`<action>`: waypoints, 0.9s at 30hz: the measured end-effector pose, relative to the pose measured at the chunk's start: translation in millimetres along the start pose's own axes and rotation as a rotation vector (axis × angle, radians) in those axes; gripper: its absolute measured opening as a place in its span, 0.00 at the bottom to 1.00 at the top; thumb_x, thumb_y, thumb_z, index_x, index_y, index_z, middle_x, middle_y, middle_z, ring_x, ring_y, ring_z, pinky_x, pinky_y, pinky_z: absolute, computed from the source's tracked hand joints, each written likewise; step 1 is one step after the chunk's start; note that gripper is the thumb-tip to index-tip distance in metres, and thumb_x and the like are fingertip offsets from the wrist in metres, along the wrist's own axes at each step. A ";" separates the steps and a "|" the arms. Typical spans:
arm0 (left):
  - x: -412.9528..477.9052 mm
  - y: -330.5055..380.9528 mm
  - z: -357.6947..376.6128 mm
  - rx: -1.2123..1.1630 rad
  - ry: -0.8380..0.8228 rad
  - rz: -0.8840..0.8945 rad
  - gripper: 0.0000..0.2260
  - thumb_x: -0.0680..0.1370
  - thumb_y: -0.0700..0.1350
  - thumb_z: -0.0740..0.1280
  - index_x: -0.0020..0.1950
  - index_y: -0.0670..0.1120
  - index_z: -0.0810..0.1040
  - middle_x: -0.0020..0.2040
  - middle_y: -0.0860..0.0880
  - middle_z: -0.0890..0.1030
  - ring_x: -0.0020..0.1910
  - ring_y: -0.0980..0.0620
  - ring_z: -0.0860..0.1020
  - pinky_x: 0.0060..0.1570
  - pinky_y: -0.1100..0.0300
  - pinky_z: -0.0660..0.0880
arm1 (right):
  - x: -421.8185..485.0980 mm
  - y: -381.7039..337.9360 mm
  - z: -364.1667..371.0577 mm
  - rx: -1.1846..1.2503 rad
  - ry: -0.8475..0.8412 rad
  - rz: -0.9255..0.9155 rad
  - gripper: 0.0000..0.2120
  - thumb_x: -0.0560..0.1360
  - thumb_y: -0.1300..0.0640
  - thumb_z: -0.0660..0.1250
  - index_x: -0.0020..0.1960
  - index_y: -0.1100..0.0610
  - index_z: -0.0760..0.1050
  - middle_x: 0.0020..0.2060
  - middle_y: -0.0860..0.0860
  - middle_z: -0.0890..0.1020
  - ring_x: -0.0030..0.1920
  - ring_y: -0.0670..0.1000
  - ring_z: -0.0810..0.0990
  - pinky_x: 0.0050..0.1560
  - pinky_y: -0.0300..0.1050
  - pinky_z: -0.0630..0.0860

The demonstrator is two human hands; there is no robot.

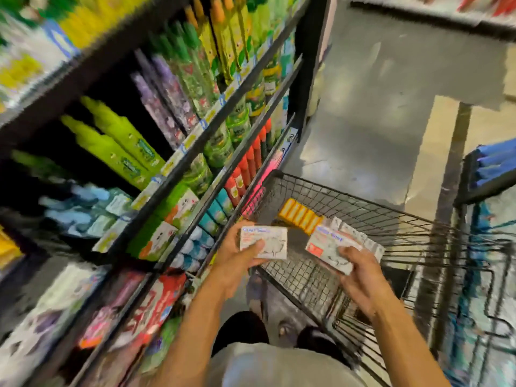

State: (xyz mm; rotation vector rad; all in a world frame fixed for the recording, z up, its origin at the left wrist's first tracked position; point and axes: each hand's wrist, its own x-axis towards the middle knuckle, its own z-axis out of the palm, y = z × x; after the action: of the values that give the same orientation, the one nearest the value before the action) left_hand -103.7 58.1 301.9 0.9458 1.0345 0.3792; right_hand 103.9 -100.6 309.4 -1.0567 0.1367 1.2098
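Note:
My left hand (240,258) grips a small white box (269,243) with blue lettering, held at the near left corner of a black wire shopping cart (371,216). My right hand (354,272) grips a second white box (325,243) of the same kind over the cart's basket. Behind that box, several more white boxes (360,237) stand in a row inside the cart. A row of orange packs (300,216) lies further in on the cart's bottom.
Store shelves (195,152) on my left hold green bottles, red tubes and boxed goods. A grey floor aisle (377,121) runs ahead of the cart. A second cart or rack with blue items (494,166) stands at the right.

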 end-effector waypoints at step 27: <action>-376.7 -162.4 -169.1 -0.427 0.851 0.331 0.16 0.75 0.34 0.74 0.61 0.43 0.78 0.54 0.41 0.86 0.46 0.49 0.86 0.37 0.58 0.82 | -170.1 220.4 130.0 -0.746 -0.739 0.113 0.21 0.70 0.63 0.75 0.62 0.63 0.80 0.55 0.63 0.86 0.51 0.58 0.86 0.51 0.48 0.84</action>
State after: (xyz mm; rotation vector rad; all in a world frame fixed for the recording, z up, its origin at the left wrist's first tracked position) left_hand -458.5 -204.0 350.1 0.5511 1.4724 1.3016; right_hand -198.8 -132.0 352.1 -1.1534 -0.8979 1.7374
